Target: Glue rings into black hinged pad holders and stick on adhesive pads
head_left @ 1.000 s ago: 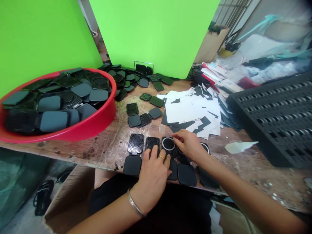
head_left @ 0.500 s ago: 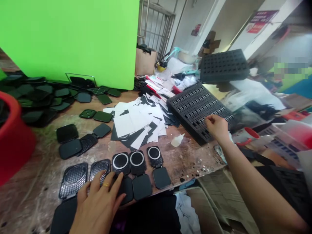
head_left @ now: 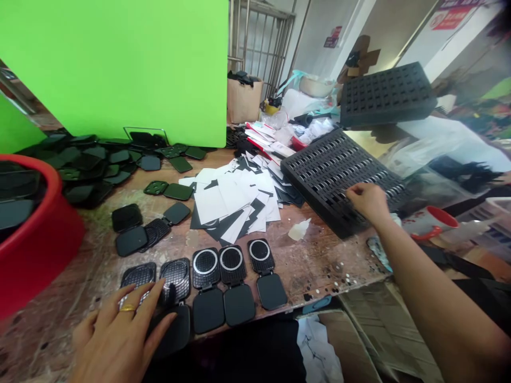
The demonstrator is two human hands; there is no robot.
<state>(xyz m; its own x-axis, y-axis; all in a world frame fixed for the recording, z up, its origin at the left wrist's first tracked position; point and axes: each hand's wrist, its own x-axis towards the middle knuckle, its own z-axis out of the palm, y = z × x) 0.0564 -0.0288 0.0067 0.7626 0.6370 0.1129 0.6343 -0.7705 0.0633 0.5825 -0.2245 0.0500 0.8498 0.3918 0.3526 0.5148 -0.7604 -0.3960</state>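
Note:
Along the near edge of the table lies a row of several unfolded black hinged plates (head_left: pixel 204 308). White rings (head_left: pixel 231 258) lie on the grid-patterned halves of three of them. Over the two leftmost plates is my left hand (head_left: pixel 123 324), fingers stretched and apart, fingertips by the ridged half (head_left: pixel 175 279) of the second. My right hand (head_left: pixel 369 201) is closed in a pinch at the front of a black foam tray (head_left: pixel 331 221), whose slots hold rows of thin silvery rings. What the pinched fingers hold, if anything, is too small to tell.
White and dark paper scraps (head_left: pixel 215 202) are heaped mid-table, near a pale small piece (head_left: pixel 299 230). A red tub (head_left: pixel 66 229) stands left, before piled dark plates (head_left: pixel 83 159). Another foam block (head_left: pixel 387 96) and a red-and-white mug (head_left: pixel 429 222) are right. A green panel (head_left: pixel 120 64) rises behind.
My left hand has moved left along the row, uncovering the second plate more. The right hand stays pinched at the tray. The whole view has shifted slightly.

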